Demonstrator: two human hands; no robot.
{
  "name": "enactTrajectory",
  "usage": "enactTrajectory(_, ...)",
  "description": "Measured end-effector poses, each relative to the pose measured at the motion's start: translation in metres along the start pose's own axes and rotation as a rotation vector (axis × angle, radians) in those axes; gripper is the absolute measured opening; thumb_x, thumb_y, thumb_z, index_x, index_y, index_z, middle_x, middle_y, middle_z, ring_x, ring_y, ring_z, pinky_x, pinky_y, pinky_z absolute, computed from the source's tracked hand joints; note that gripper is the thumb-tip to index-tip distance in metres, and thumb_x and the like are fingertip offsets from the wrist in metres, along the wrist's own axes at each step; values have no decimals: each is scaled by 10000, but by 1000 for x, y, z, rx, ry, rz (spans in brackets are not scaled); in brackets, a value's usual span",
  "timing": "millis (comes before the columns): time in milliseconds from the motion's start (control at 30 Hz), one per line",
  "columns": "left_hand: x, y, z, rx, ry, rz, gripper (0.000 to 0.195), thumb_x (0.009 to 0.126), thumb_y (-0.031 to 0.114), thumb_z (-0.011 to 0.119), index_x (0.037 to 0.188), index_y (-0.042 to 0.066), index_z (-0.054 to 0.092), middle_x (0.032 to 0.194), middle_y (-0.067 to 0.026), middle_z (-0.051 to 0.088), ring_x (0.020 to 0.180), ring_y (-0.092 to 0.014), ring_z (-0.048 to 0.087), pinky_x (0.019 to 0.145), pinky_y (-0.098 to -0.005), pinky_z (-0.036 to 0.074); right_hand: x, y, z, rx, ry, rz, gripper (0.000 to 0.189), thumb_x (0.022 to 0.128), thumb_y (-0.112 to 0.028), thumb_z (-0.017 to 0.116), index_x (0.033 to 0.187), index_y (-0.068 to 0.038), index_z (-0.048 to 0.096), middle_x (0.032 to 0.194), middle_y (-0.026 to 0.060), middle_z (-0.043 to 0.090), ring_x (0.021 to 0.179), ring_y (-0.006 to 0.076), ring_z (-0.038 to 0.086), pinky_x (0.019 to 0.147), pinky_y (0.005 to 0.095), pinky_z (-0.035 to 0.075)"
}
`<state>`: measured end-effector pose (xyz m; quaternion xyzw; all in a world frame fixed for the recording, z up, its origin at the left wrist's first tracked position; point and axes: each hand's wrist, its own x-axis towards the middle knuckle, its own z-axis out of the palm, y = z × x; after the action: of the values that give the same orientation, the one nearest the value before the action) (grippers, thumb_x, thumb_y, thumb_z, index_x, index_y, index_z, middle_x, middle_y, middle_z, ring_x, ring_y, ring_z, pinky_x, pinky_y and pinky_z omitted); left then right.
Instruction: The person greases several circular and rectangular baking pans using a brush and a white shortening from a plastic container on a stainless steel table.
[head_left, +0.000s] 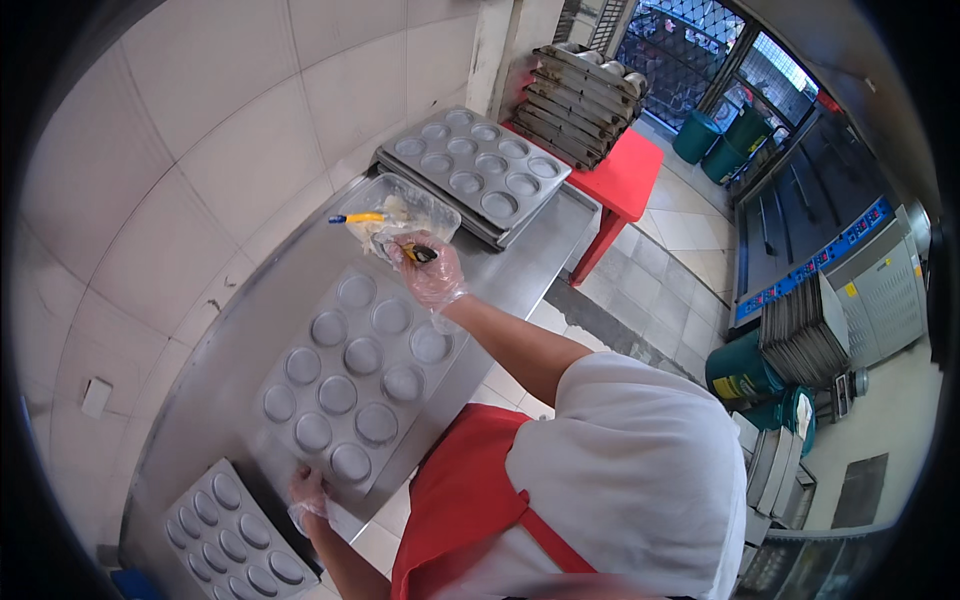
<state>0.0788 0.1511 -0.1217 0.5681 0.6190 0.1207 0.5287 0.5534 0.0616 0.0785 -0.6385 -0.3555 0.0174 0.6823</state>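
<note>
My right hand (431, 270), in a clear plastic glove, grips a tool with a yellow and black handle (418, 253); its working end is hidden. The hand is at the near rim of a clear plastic tub (442, 215) holding a pale, soft substance (396, 210). A second yellow handle with a blue end (358, 218) lies across the tub. Below, a metal muffin pan (341, 366) with round shallow cups lies on the steel table (247, 352). My left hand (308, 491), gloved too, holds this pan's lower left corner.
Another cupped pan (234, 546) is at the lower left, and stacked pans (480, 161) stand beyond the tub. Blackened pans are piled (577, 105) on a red table (626, 169). A tiled wall (225, 150) borders the steel table. Ovens (802, 202) and green bins (739, 371) stand at right.
</note>
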Motion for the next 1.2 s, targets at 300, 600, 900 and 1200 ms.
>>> enactTrajectory(300,-18,18,25,-214,-69,49,234,875,65,649,1078,-29,578,859,-96,633,580,-160,617,488,-310,548,-68,-68,23,3,-153,-141,126,884,-70,715,1002,-26,712,919,127,643,804,251,638,741,332,510)
enactTrajectory(600,-18,19,25,-171,-151,80,315,857,118,669,1122,-24,577,888,-114,640,678,-204,637,576,-347,563,-112,-88,40,-65,-521,-20,121,874,-56,726,991,-44,701,1008,129,692,891,209,667,819,288,532)
enactTrajectory(900,-13,21,32,-76,-61,102,343,806,175,679,1048,-67,649,859,-221,701,786,-329,711,704,-423,570,-155,-76,49,-28,-968,103,130,848,-13,745,970,-15,700,984,85,704,941,179,670,847,290,529)
enactTrajectory(1200,-9,15,41,-19,39,104,268,804,82,661,1037,-48,638,820,-179,678,663,-253,689,613,-375,575,-227,-30,119,-380,-1569,-63,138,882,-203,690,963,-95,723,1018,189,684,907,392,656,818,418,522)
